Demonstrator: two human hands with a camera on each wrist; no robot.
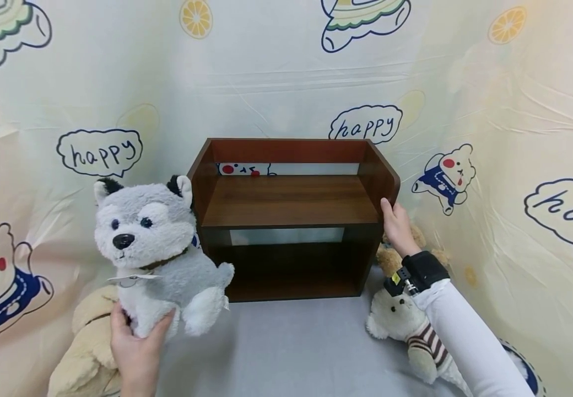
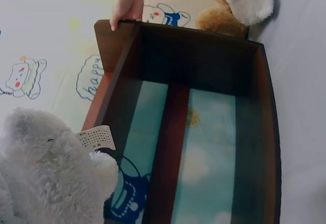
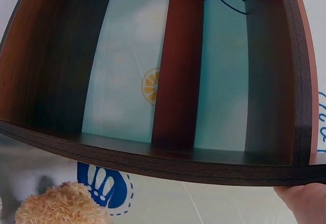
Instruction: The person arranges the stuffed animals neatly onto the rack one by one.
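Note:
A grey-and-white plush husky (image 1: 167,264) with a collar and a paper tag is held up in front of the shelf's left side. My left hand (image 1: 138,347) grips its underside, thumb to the right and fingers to the left. In the left wrist view, white fur of the plush husky (image 2: 56,168) fills the lower left corner. The brown two-tier wooden shelf (image 1: 291,201) stands at the back centre. My right hand (image 1: 398,227) holds the front edge of its right side panel; the right wrist view shows part of that hand (image 3: 305,201) at the panel's edge.
A cream plush toy (image 1: 88,353) lies at the left, partly behind my left hand. Right of the shelf are a white plush bear in a striped top (image 1: 417,331) and a tan plush (image 1: 390,259), partly hidden by my right arm. Patterned sheeting (image 1: 266,71) surrounds the grey surface (image 1: 276,347).

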